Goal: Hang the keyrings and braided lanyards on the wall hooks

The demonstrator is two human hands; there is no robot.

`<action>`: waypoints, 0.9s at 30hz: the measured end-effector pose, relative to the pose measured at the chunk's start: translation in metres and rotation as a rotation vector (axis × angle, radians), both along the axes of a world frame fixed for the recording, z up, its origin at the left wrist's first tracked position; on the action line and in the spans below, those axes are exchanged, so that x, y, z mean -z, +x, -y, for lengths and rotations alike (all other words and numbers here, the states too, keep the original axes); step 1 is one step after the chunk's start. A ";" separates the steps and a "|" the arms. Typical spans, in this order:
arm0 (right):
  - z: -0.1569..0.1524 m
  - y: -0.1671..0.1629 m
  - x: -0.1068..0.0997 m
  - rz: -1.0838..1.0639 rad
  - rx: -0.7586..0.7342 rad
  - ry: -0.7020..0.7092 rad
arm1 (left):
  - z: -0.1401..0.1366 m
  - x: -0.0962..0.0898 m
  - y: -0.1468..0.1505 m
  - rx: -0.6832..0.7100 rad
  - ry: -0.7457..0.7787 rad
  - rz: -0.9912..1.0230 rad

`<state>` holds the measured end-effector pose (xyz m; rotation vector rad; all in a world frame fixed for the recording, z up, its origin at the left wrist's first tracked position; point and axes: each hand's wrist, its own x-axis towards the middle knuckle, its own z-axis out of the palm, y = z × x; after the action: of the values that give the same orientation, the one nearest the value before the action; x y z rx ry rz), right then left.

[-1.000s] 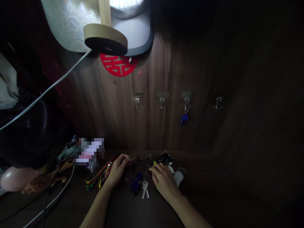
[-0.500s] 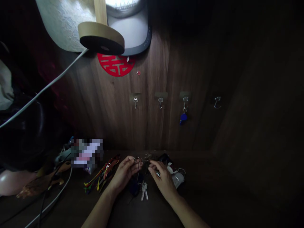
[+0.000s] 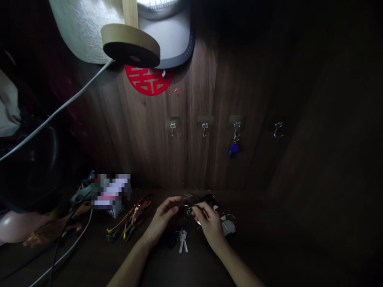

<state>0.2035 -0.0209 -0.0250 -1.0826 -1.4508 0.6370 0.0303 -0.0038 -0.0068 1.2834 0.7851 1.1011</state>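
Observation:
My right hand (image 3: 208, 219) is closed in a pinch on a metal key ring (image 3: 187, 208), held low over the dark surface. Just left of it, my left hand (image 3: 164, 217) has its thumb and fingers apart, with nothing plainly held between them. Below and between the hands lie silver keys (image 3: 183, 241). A dark blue fob (image 3: 171, 238) beside them is hard to make out in the shade. Partly behind my right hand is a grey-white item with a ring (image 3: 229, 225), and a black object (image 3: 208, 199) lies behind its fingers.
Several metal hooks (image 3: 205, 128) line the wood panel; a blue key fob (image 3: 233, 149) hangs from one. Coloured cords (image 3: 133, 219) and a blurred box (image 3: 112, 195) lie at left. Above hang caps (image 3: 167, 38) and a round lamp (image 3: 131, 46) with a white cable (image 3: 68, 101).
The key ring has gone from my left fingers to my right fingers. My left hand has let go and opened. The view has shifted slightly.

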 end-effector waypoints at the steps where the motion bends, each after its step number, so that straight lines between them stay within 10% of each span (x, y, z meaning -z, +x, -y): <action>1: 0.000 0.000 0.000 0.016 0.014 0.007 | 0.001 0.000 0.001 0.006 0.034 -0.046; 7: 0.000 -0.004 -0.001 0.115 0.083 0.088 | 0.003 0.007 0.016 -0.006 0.198 -0.171; 27: -0.001 -0.005 -0.001 0.004 -0.238 0.059 | 0.005 0.002 0.017 0.094 0.027 -0.156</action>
<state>0.1983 -0.0199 -0.0238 -0.8735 -1.6059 0.7547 0.0469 -0.0088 -0.0085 1.4277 0.8193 0.9482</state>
